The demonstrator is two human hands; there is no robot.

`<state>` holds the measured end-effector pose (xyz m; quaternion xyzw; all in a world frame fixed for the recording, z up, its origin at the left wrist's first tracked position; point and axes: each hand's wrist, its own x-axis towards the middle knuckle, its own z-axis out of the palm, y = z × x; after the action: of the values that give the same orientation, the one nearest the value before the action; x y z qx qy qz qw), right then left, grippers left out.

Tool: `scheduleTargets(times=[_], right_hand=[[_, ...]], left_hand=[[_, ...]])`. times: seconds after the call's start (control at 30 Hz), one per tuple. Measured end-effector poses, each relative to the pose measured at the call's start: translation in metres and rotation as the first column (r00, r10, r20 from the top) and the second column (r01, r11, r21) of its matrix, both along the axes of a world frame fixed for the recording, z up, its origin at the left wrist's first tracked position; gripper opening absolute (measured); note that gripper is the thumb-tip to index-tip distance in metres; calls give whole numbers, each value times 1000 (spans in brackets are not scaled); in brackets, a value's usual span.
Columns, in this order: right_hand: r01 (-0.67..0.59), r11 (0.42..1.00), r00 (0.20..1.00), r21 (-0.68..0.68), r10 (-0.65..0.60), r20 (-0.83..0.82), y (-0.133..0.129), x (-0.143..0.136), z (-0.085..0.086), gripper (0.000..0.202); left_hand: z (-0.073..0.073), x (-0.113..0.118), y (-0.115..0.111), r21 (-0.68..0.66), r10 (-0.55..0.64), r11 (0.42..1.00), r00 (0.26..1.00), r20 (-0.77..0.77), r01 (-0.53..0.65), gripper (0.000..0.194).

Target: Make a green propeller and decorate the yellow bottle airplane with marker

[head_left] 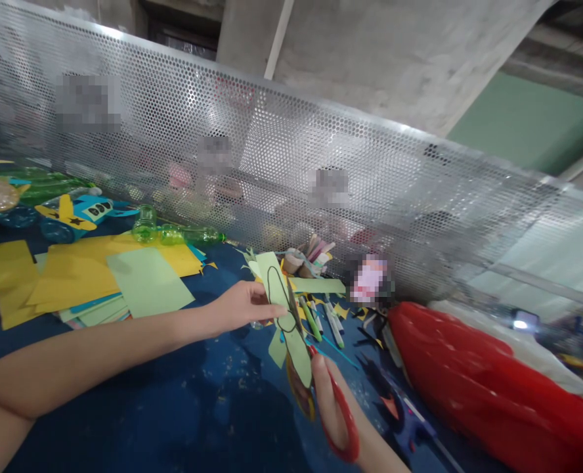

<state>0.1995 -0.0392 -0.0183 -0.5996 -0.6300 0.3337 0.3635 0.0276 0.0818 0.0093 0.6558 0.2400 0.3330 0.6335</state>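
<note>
My left hand [245, 305] pinches a light green strip of paper [276, 282] with a long rounded shape outlined on it in black. In my right hand [328, 394] are scissors with red handles [345, 427], my fingers through the loops. The scissor blades [294, 305] lie against the right edge of the paper, beside the black outline. The lower end of the strip hangs down near my right hand. Behind the paper, part of a roll of tape [301, 394] shows on the blue table.
Yellow sheets [79, 272] and a green sheet [148, 279] lie left. A bottle plane [82, 213] and green bottles [188, 234] stand behind. Markers [333, 325], a glue gun [410, 420] and a red plastic bag [483, 368] lie right. A perforated metal screen [281, 151] borders the table.
</note>
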Motion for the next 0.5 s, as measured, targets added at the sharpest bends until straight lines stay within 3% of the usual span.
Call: scheduleTargets(times=[0.1,0.5], right_hand=[[-8,994,999,-106,2,-51,1,2,-1,60],[49,994,999,-100,-48,16,4,5,-7,62]], left_hand=[[0,0,2,5,38,999,999,27,-38,33],[-3,1,6,29,64,997,997,41,-66,26]])
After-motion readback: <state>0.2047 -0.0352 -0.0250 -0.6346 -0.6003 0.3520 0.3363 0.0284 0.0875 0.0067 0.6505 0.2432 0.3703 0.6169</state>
